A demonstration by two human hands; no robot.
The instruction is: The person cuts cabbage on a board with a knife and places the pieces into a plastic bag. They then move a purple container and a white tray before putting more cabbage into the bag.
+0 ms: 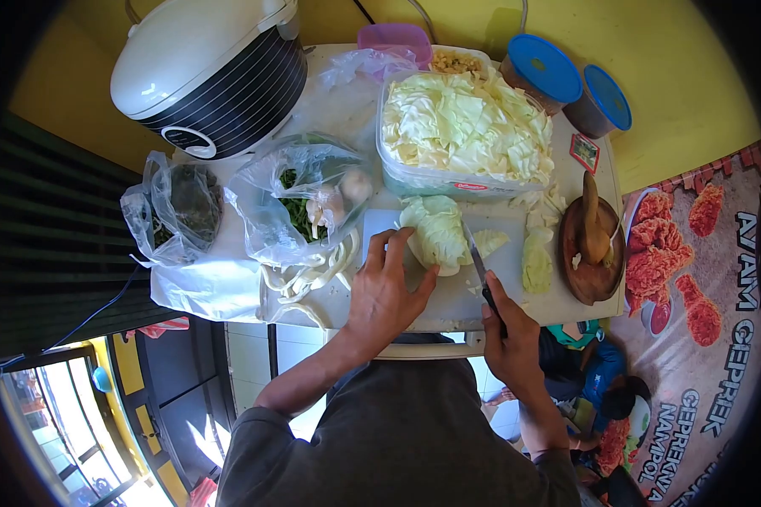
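Note:
A pale green piece of cabbage [438, 234] lies on a white cutting board [384, 226]. My left hand [388, 283] touches its left and lower side, fingers spread. My right hand [510, 334] is closed round the black handle of a knife [476, 260], whose blade points up and away along the cabbage's right side. Cut leaf pieces [489, 242] lie just right of the blade. Behind the board stands a clear container [431, 182] heaped with chopped cabbage [465, 127]. Another cabbage piece [537, 262] rests to the right of the board.
At the right lies a wooden mortar [572, 266] with a pestle [594, 220]. Blue-lidded tubs [544, 69] stand at the back right. Plastic bags [258, 198] with vegetables and a rice cooker [220, 76] are on the left. Another person [596, 372] is low at the right, beyond the table.

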